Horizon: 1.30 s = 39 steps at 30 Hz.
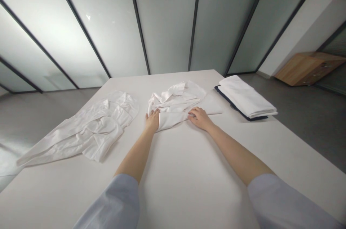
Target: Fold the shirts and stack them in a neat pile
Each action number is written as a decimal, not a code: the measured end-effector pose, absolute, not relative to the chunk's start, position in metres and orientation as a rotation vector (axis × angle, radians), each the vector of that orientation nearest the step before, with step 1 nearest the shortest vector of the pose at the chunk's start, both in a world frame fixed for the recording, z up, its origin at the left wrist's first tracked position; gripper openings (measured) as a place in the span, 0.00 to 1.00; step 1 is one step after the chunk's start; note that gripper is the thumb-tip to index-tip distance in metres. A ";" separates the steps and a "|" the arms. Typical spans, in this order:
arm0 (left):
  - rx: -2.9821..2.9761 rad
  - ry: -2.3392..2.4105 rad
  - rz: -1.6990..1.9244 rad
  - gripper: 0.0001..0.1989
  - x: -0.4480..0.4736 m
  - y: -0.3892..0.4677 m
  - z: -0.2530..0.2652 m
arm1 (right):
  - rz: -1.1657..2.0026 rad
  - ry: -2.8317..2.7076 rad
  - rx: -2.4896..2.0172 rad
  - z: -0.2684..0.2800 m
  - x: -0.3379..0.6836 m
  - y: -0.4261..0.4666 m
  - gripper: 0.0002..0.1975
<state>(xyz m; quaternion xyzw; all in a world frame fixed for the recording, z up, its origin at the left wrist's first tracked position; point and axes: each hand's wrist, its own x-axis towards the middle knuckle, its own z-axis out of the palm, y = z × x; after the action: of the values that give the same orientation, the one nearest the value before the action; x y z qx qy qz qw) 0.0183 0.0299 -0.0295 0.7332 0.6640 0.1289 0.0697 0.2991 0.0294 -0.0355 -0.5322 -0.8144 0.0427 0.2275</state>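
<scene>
A thin white garment [178, 99] lies crumpled in front of me, its near part smoothed into a flatter panel with a corner stretching to the right. My left hand [152, 120] rests on its left edge, fingers laid flat on the fabric and the thumb apart. At the near right edge, my right hand [199, 117] has its fingers curled in on the cloth, seeming to pinch it. Its fingertips are partly hidden. The garment's exact kind does not show.
Another crumpled white garment [100, 124] spreads over the table's left side. On the right, folded white cloths [245, 95] lie on a dark folded piece [238, 112]. All rest on a white table [189, 185]. Frosted glass panels [164, 20] stand behind; a wooden cabinet [302, 68] is far right.
</scene>
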 end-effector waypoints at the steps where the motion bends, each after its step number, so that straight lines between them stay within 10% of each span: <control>1: 2.199 2.013 0.352 0.29 0.014 0.033 -0.033 | 0.121 -2.273 -1.457 -0.035 0.298 0.029 0.14; 16: 2.574 1.442 0.511 0.24 0.059 0.005 -0.010 | 0.067 -2.326 -1.323 -0.045 0.301 0.035 0.18; 29: 2.416 1.843 0.347 0.46 0.053 0.012 -0.024 | -0.004 -2.423 -1.398 -0.026 0.279 0.016 0.15; 34: 2.548 1.606 0.371 0.18 0.054 0.014 -0.024 | -0.127 -2.246 -1.819 -0.032 0.286 0.020 0.23; 39: 2.535 1.357 0.562 0.16 0.052 0.021 -0.023 | -0.142 -1.966 -2.103 -0.035 0.306 0.033 0.27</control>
<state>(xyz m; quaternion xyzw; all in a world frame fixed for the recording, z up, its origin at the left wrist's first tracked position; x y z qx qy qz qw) 0.0516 0.0205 -0.0234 0.8604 0.4604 0.1909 0.1058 0.3059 0.0326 -0.0354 -0.7235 -0.6763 -0.0488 0.1293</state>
